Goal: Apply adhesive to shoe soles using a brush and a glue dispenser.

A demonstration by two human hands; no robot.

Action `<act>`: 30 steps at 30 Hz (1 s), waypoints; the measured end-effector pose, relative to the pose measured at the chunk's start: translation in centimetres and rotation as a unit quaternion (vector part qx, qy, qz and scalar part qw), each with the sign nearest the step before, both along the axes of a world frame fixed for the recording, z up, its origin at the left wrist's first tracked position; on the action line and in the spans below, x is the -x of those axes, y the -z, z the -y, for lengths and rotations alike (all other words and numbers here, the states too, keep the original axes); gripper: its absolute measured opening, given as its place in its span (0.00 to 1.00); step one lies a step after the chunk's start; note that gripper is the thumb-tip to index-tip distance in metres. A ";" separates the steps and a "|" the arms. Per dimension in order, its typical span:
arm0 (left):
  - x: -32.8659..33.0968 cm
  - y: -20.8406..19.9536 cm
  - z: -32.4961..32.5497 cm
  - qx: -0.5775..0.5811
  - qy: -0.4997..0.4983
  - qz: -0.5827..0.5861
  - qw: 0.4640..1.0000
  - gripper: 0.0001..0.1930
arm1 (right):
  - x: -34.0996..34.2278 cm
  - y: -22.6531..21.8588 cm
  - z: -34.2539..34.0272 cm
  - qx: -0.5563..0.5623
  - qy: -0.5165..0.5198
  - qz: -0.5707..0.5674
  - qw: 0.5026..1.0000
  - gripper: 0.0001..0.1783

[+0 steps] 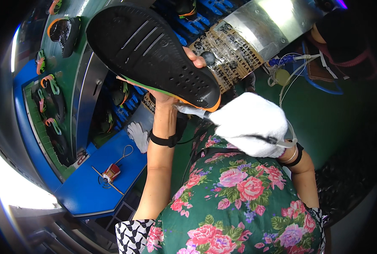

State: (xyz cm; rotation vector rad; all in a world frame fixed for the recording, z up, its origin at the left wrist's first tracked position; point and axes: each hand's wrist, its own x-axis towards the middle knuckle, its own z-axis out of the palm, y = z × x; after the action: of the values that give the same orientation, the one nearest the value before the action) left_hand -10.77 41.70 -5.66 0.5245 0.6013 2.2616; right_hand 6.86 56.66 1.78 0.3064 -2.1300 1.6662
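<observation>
My left hand [164,97] grips a large black shoe sole [142,55] with an orange and green edge. Its fingertips curl over the sole's right side, and slots and small holes mark the black face. In a white glove, my right hand [253,125] is closed around a thin brush-like applicator [192,111]; a clear tube [293,133] runs along the glove to the wrist. The applicator's pale tip is close to the sole's lower edge near my left wrist; whether it touches, I cannot tell.
At left, a green conveyor [59,42] carries several shoe parts. A blue table [89,186] holds a small red object [111,172] and a white glove [138,136]. Taped cardboard [233,53] covers a metal ledge beyond the sole, with blue racks behind. Cables and tubes [290,63] hang at right.
</observation>
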 end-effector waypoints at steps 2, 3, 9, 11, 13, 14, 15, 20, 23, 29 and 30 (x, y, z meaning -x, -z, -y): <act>0.1 0.1 0.2 -0.002 -0.002 0.002 1.000 0.44 | -0.2 -0.1 -0.2 0.070 0.033 0.057 0.995 0.12; 0.1 0.2 0.2 0.001 -0.001 -0.002 1.000 0.44 | -0.3 0.1 -0.3 0.069 0.034 0.057 0.995 0.12; 0.1 -0.3 0.0 0.023 -0.004 -0.014 1.000 0.44 | -0.9 0.2 -0.7 0.038 0.068 0.088 0.993 0.11; 0.0 -0.7 -0.3 0.027 -0.008 -0.018 0.999 0.44 | -1.0 1.0 -1.0 0.003 0.067 0.066 0.996 0.13; 0.1 -1.1 -0.5 0.032 0.011 -0.030 0.999 0.44 | -1.1 1.3 -1.0 -0.031 0.067 0.044 0.996 0.15; 0.1 -1.2 -0.5 0.032 0.011 -0.030 0.999 0.44 | -1.1 1.2 -0.9 -0.034 0.061 0.041 0.997 0.15; 0.1 -1.3 -0.5 0.024 0.019 -0.022 0.999 0.44 | -1.1 1.2 -0.8 -0.037 0.055 0.037 0.997 0.14; 0.2 -0.8 -0.6 0.016 0.034 -0.024 0.999 0.43 | -1.4 1.9 -1.2 0.135 0.012 0.073 0.988 0.10; 0.3 -0.5 -0.7 0.007 0.029 -0.020 0.999 0.42 | -1.5 1.9 -1.8 0.185 0.050 0.092 0.977 0.07; 0.1 -0.6 -1.0 0.025 0.026 -0.027 0.999 0.40 | -1.6 1.9 -1.7 0.038 0.071 0.085 0.993 0.09; 0.0 -0.7 -1.2 0.021 0.030 -0.027 0.999 0.40 | -1.6 1.9 -1.6 0.040 0.062 0.068 0.995 0.10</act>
State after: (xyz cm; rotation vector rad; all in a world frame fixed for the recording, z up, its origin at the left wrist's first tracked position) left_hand -10.80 42.88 -4.98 0.5773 0.6513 2.1794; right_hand 8.41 58.22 -0.11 0.0369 -2.1249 1.7381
